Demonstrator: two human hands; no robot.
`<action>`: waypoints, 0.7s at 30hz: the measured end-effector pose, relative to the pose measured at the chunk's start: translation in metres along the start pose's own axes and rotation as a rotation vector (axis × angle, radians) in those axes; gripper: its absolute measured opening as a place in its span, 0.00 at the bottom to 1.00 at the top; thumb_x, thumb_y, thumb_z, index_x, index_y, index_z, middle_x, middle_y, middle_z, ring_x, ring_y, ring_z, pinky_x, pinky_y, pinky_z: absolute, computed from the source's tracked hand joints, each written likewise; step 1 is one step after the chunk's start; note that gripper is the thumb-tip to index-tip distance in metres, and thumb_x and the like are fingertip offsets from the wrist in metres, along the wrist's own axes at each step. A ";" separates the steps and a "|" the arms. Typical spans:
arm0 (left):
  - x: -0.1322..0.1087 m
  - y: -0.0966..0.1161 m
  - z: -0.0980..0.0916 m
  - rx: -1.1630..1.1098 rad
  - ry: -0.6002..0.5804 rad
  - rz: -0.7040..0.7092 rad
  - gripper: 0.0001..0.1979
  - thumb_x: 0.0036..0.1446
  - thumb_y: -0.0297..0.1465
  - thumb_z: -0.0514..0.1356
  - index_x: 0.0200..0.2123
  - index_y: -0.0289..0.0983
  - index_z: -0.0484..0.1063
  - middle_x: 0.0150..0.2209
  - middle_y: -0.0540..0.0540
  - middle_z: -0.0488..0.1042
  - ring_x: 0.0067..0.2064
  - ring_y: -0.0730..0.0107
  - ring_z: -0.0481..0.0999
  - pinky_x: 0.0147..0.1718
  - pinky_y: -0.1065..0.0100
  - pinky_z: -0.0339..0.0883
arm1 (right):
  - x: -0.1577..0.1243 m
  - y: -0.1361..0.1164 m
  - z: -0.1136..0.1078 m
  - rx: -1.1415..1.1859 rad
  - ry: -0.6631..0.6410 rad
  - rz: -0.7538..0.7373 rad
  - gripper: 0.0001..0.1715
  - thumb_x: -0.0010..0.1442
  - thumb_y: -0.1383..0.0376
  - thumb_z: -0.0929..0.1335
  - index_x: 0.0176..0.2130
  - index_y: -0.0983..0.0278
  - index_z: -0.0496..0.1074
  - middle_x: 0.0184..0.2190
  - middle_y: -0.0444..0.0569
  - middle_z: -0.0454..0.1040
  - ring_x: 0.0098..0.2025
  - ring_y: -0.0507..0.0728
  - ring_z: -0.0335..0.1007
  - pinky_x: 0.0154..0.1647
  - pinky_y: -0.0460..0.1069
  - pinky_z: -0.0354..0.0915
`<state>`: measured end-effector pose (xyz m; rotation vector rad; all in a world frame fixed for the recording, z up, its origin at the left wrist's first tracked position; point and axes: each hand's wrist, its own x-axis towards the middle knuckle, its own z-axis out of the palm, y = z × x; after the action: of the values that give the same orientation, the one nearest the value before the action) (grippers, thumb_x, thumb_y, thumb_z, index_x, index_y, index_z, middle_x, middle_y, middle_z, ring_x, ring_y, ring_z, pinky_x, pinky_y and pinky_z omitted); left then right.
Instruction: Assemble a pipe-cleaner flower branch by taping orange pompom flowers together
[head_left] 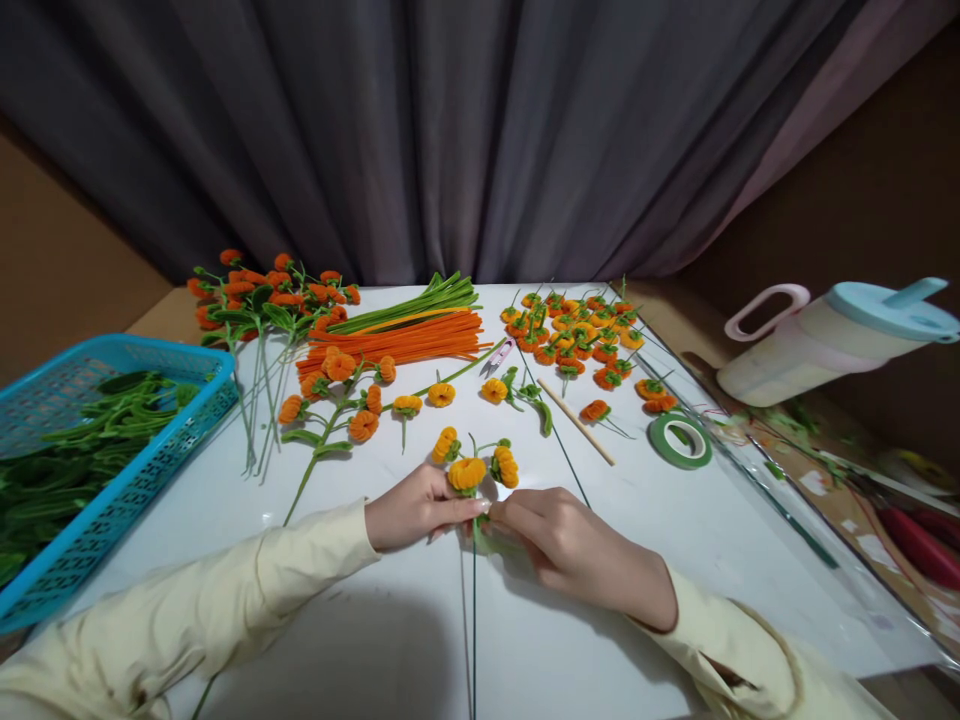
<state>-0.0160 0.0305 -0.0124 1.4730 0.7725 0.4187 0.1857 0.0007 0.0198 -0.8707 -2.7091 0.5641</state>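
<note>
A small sprig of yellow-orange chenille flowers point(466, 474) stands upright between my hands, with one blossom in front and one to either side. My left hand point(416, 508) pinches it just below the blossoms, thumb pointing right. From there a thin dark green wire stem point(474, 630) runs down toward me. The fingertips of my right hand point(574, 548) are closed at the same spot, around a strip of pale green floral tape point(496, 542) that hangs beneath them. Where tape meets stem is partly hidden by my fingers.
A blue basket point(112, 520) of green leaves stands left. Behind lie finished orange flower stems point(262, 300), orange pipe cleaners point(405, 340), small pink-handled snips point(499, 355) and loose flower heads point(577, 330). A tape roll point(679, 441), wooden stick point(576, 422) and tumbler point(832, 340) are right.
</note>
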 end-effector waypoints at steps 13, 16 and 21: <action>0.001 0.003 0.000 -0.069 -0.070 0.038 0.19 0.52 0.41 0.58 0.22 0.29 0.74 0.14 0.54 0.59 0.17 0.80 0.55 0.17 0.74 0.50 | 0.003 0.001 0.005 0.265 0.097 0.131 0.10 0.60 0.71 0.59 0.31 0.66 0.68 0.22 0.47 0.69 0.22 0.51 0.61 0.23 0.44 0.54; 0.001 0.002 -0.001 -0.048 -0.083 -0.024 0.18 0.52 0.40 0.58 0.25 0.28 0.75 0.13 0.56 0.58 0.15 0.82 0.53 0.15 0.74 0.48 | 0.003 0.001 0.005 0.286 0.103 0.149 0.10 0.59 0.72 0.59 0.30 0.66 0.68 0.22 0.47 0.69 0.22 0.50 0.60 0.23 0.43 0.54; 0.001 0.003 -0.001 -0.009 -0.066 -0.132 0.17 0.50 0.40 0.60 0.24 0.30 0.73 0.12 0.56 0.58 0.14 0.82 0.54 0.14 0.75 0.47 | 0.003 0.002 0.008 0.280 0.079 0.178 0.11 0.56 0.75 0.59 0.30 0.66 0.67 0.22 0.46 0.68 0.22 0.50 0.60 0.23 0.43 0.54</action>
<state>-0.0154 0.0326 -0.0092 1.4116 0.8088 0.2723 0.1823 0.0019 0.0123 -1.0365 -2.4193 0.8995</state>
